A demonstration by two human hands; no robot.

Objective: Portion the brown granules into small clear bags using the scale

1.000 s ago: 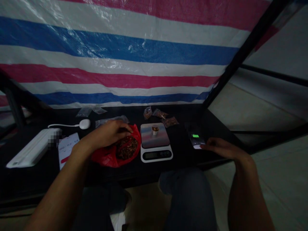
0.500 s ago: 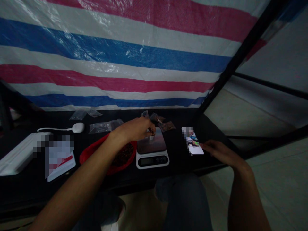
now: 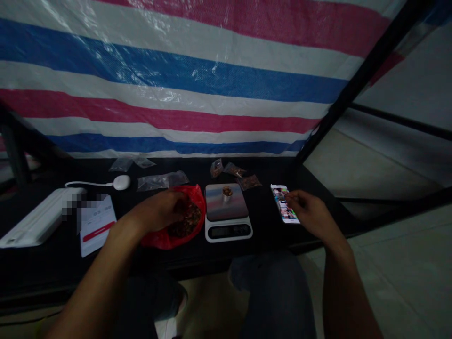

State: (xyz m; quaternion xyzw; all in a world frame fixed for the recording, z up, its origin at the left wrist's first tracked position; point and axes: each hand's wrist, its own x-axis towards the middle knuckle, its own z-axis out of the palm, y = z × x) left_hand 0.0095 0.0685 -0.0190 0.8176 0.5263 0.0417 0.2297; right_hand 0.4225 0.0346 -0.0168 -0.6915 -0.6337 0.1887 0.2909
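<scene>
My left hand reaches into a red plastic bag. Its fingers are bunched and bent down among the small brown dried pieces, with the tips hidden. Right of the bag is a white kitchen scale with a metal plate. On that plate a small white cup stands upright, filled with brown pieces. My right hand hovers at a lit smartphone, one finger stretched over its screen and the others loosely bent. It holds nothing.
Several small clear bags of brown pieces lie behind the scale. Flat clear bags are at the back left. A white box, a second screen device and a white corded puck stand left. Striped sheeting hangs behind.
My left hand has left the cup on the scale and moved left into the red bag, uncovering the cup. My right hand has shifted left over the phone's screen.
</scene>
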